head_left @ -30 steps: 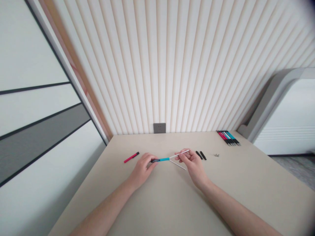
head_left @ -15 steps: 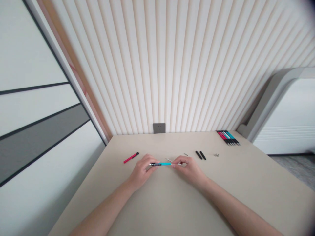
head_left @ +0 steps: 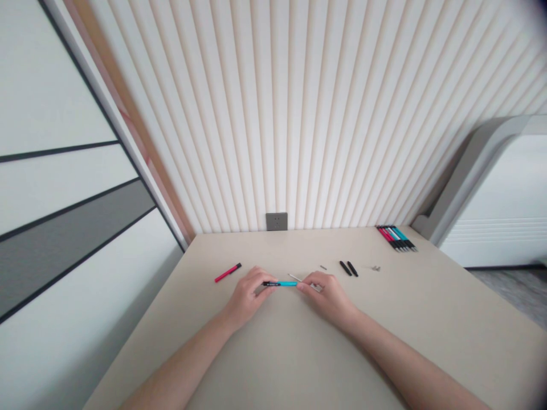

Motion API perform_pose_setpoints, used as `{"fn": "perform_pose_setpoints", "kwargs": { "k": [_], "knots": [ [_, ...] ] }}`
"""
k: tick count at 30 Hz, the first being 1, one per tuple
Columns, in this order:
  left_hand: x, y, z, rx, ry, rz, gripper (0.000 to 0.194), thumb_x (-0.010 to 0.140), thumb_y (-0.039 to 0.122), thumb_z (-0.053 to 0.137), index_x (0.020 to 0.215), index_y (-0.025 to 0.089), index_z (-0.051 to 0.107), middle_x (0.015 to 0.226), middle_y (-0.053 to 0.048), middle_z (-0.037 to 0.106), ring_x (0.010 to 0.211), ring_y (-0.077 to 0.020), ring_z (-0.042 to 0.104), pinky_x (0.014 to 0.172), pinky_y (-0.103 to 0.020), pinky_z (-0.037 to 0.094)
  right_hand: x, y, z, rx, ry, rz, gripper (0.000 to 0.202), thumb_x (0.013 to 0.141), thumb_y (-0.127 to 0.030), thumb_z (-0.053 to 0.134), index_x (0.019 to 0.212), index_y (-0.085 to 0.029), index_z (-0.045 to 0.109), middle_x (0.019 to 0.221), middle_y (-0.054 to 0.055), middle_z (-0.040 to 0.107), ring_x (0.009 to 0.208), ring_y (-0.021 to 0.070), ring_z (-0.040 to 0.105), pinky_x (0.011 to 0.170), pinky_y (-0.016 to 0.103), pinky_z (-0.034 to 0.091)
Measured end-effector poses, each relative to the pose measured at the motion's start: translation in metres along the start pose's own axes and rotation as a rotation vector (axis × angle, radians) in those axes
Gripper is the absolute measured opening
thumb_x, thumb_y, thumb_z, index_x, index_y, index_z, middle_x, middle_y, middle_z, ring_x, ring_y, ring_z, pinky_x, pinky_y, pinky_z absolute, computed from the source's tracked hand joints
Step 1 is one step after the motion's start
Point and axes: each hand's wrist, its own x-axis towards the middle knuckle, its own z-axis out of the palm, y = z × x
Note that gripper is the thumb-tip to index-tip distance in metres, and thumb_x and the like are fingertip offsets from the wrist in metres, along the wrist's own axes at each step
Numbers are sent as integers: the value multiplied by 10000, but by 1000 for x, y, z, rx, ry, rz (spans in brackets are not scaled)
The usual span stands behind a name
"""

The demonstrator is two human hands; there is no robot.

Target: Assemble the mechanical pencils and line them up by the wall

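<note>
Lower centre: left hand and right hand, grip narrow, pinch opposite ends of blue-black pen, white rod just behind.

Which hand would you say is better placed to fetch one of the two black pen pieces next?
The right hand, I'd judge: the black pen pieces lie beyond it, to its right. The left hand is farther away, holding the black end of the turquoise pen barrel.

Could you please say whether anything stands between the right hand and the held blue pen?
Nothing visible: the right hand is at the blue end of the held pen, whose black end the left hand holds. A thin white rod lies beyond the pen.
</note>
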Motion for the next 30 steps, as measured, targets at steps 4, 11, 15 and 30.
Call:
{"fn": "perform_pose_setpoints", "kwargs": {
  "k": [4,11,15,30],
  "knots": [
    [1,1,0,24,1,-47,97,880,206,590,959,192,643,887,-48,644,866,-180,599,789,-306,482,0,-1,-2,21,-14,-18,179,866,-364,592,872,-221,698,842,19,701,793,171,621,708,270,445],
    [0,-2,-2,53,65,-111,88,880,193,583,951,201,632,900,-37,640,864,-172,601,796,-302,487,1,0,-5,-8,83,-64,131,865,-313,596,838,-210,671,828,25,694,788,178,620,717,289,455],
    [0,-2,-3,20,29,-69,122,887,206,577,983,203,652,921,-51,655,881,-176,608,807,-310,501,2,4,-5,-20,97,-118,161,876,-334,597,819,-216,691,807,33,707,780,186,626,720,300,459],
    [-1,-6,0,154,51,-96,155,877,173,569,1000,213,654,924,-45,689,868,-183,640,807,-329,513,14,21,-35,-250,231,-34,286,944,-355,463,1028,-211,696,1017,84,702,953,215,624,867,355,455]
  ]
}}
